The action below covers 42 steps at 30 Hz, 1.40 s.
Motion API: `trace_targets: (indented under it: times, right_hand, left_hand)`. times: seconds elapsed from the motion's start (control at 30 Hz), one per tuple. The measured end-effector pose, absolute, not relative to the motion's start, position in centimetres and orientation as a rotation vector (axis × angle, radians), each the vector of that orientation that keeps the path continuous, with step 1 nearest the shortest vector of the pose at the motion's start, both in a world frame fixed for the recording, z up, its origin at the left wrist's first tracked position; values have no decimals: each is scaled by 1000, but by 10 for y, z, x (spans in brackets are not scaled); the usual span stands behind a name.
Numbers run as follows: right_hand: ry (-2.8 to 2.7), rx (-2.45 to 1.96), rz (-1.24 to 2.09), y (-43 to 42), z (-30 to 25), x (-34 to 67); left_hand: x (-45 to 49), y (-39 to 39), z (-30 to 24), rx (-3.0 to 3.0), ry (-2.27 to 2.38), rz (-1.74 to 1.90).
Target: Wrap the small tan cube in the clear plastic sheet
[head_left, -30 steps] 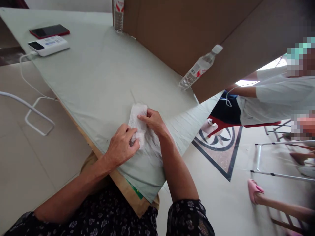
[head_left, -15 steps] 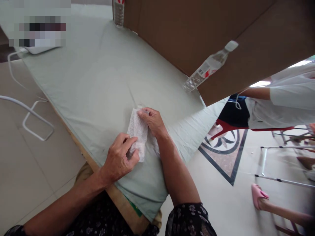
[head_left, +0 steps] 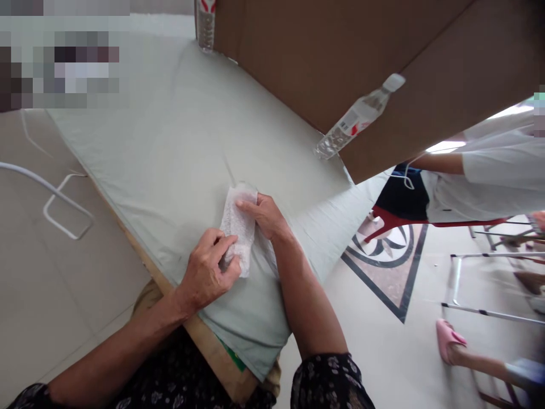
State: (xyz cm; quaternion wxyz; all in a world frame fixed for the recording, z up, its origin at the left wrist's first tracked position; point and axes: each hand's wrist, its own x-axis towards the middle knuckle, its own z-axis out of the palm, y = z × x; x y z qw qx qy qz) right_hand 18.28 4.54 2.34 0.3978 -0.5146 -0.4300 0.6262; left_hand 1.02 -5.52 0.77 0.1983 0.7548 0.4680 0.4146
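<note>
A small white textured cloth (head_left: 239, 224) lies folded on the pale green table cover (head_left: 170, 136), near the table's front edge. My left hand (head_left: 208, 272) pinches the cloth's near end between thumb and fingers. My right hand (head_left: 264, 216) rests on the cloth's right side, with fingertips pressed on its upper part. Both hands hold the cloth against the table.
A plastic water bottle (head_left: 357, 116) leans against a tall brown cardboard sheet (head_left: 323, 57) at the right, and a second bottle (head_left: 205, 25) stands at the back. White cables (head_left: 55, 196) lie on the floor at left. Another person in white (head_left: 489, 170) sits at the right.
My right fingertips have slid slightly along the cloth's upper part. My left hand keeps its pinch on the near end. The view has shifted a little.
</note>
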Motion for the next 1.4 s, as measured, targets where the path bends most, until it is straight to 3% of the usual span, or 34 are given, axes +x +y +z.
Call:
trace_targets:
  times: [0.43, 0.8, 1.1, 1.4]
  right_hand:
    - [-1055, -1266, 1649, 31, 25, 180]
    - [-1074, -1213, 1422, 1, 36, 163]
    - [-1384, -1188, 1193, -46, 44, 154]
    - [-1862, -1308, 652, -78, 21, 150]
  left_hand:
    - [10, -52, 5, 2096, 1277, 1184]
    - [9, -47, 2, 2018, 1340, 1131]
    - [2, -44, 0, 1829, 1519, 1176]
    - [-14, -31, 0, 2020, 1212, 1051]
